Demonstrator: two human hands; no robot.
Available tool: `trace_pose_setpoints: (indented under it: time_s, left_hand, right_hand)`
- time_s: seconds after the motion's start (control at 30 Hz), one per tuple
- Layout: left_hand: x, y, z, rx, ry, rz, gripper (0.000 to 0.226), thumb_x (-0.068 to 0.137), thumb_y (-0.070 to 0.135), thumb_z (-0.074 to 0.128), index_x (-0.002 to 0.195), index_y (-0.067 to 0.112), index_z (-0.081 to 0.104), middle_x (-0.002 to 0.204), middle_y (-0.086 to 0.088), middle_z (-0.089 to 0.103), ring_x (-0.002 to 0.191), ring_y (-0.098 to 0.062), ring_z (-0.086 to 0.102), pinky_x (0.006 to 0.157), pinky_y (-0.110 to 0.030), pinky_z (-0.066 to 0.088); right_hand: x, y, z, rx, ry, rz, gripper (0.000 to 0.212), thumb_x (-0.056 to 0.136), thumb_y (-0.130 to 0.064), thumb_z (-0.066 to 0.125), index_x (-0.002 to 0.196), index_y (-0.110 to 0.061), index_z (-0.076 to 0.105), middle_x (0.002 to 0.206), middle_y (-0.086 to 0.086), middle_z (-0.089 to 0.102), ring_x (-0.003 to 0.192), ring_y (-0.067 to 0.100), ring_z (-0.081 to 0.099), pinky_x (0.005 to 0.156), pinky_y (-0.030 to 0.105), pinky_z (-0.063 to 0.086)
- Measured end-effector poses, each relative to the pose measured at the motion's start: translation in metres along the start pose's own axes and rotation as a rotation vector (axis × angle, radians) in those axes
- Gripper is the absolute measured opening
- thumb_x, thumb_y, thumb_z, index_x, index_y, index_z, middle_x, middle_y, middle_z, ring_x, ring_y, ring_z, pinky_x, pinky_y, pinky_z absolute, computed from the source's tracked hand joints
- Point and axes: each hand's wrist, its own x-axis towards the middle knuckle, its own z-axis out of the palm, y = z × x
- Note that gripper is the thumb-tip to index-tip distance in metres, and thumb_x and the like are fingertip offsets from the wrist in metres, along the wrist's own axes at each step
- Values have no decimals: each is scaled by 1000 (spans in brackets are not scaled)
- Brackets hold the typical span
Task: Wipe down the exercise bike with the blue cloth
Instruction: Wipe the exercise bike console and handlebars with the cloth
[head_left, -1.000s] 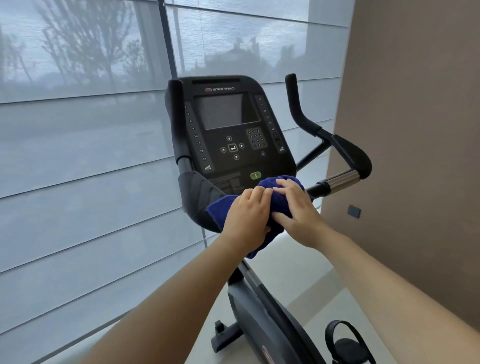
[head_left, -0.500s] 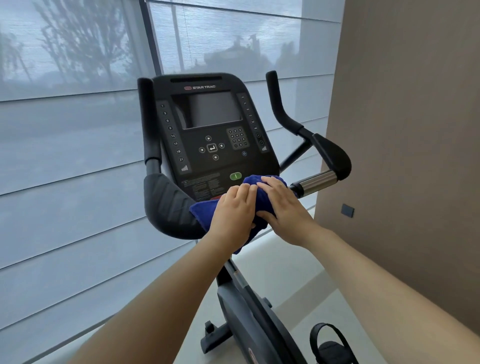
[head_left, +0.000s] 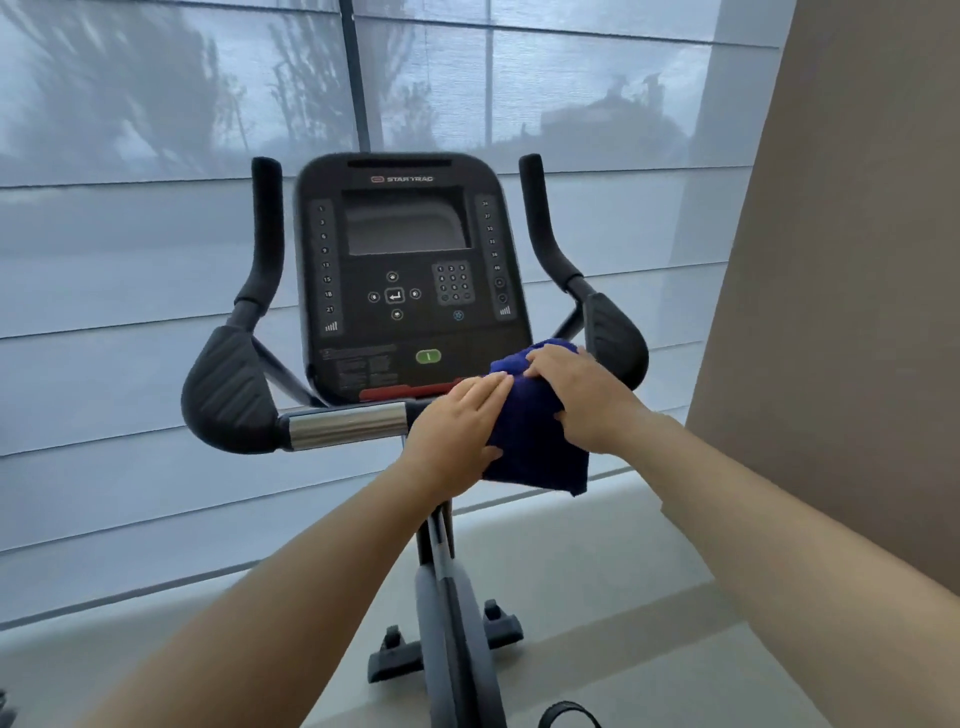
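Note:
The black exercise bike (head_left: 405, 270) faces me, its console upright between two curved handlebars. The blue cloth (head_left: 530, 431) is draped over the right half of the horizontal handlebar, just below the console's lower right corner. My left hand (head_left: 457, 426) presses on the cloth's left side. My right hand (head_left: 582, 395) grips its upper right part beside the right padded elbow rest (head_left: 618, 338). The chrome grip sensor (head_left: 348, 426) on the left half of the bar is bare. The right sensor is hidden under the cloth.
A large window with a sheer roller blind (head_left: 130, 260) stands behind the bike. A brown wall (head_left: 857, 312) rises close on the right. The bike's frame and front stabiliser foot (head_left: 441, 649) rest on the pale floor below; a pedal strap (head_left: 566, 714) shows at the bottom edge.
My view has swung to face the console head-on. Both hands and the cloth have moved from the left part of the handlebar across to its right part.

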Motion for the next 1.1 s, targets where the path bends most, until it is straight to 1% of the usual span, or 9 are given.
trace_pose_setpoints:
  time_s: [0.13,0.23,0.37,0.43,0.5,0.63,0.8,0.97,1.1]
  left_hand:
    - [7,14,9,-16,-26,-111,75,89,23,56,147,13,10,157,-1,13,142,-16,21,112,-25,23]
    - [11,18,13,-36,11,-154,70,90,19,52,147,10,11,156,-3,16,143,-16,19,112,-23,21]
    - [11,19,17,-82,97,-176,65,91,21,49,146,10,16,155,-4,21,142,-17,20,113,-23,18]
    - [12,17,21,-84,109,-166,69,91,25,52,147,11,14,155,-3,20,142,-17,19,113,-24,19]
    - [12,14,25,-76,120,-165,73,90,31,56,147,15,15,155,0,21,141,-16,22,111,-26,26]
    - [13,10,31,-67,147,-173,71,88,26,60,146,15,21,153,0,28,139,-17,29,105,-31,39]
    - [20,14,39,-38,136,-194,73,84,18,65,144,12,24,149,-2,34,137,-18,32,106,-31,38]
    - [31,33,41,-3,134,-252,80,74,17,73,141,6,31,143,-8,42,132,-25,40,105,-36,42]
    - [41,58,48,47,139,-302,80,69,18,79,135,1,39,135,-15,50,125,-32,48,105,-42,42]
  right_hand:
    - [-3,1,6,-180,-123,-2,98,72,-25,68,147,-13,6,156,5,6,144,23,1,118,43,4]
    - [0,-3,22,-270,-70,51,114,66,-49,72,146,-13,1,155,7,4,143,26,-1,116,48,1]
    - [6,-6,46,-359,130,113,95,64,-41,76,138,-15,25,143,6,31,137,27,23,114,47,10]
    - [11,-8,55,-364,241,140,81,54,-32,83,123,-15,44,126,6,51,123,28,44,109,49,26]
    - [15,-7,60,-328,363,125,70,46,-28,86,106,-14,54,107,7,62,105,28,57,100,49,39]
    - [17,1,62,-307,443,16,60,48,-28,86,98,-13,56,98,8,64,92,29,60,90,46,46]
    - [19,17,57,-321,405,-141,43,61,-25,75,96,-13,54,96,5,63,90,25,59,85,42,46]
    - [22,40,46,-348,316,-282,38,72,-32,67,102,-13,54,99,4,61,92,23,58,86,39,46]
    - [18,69,39,-390,333,-439,35,77,-31,63,106,-12,55,102,4,62,96,23,57,87,40,46]
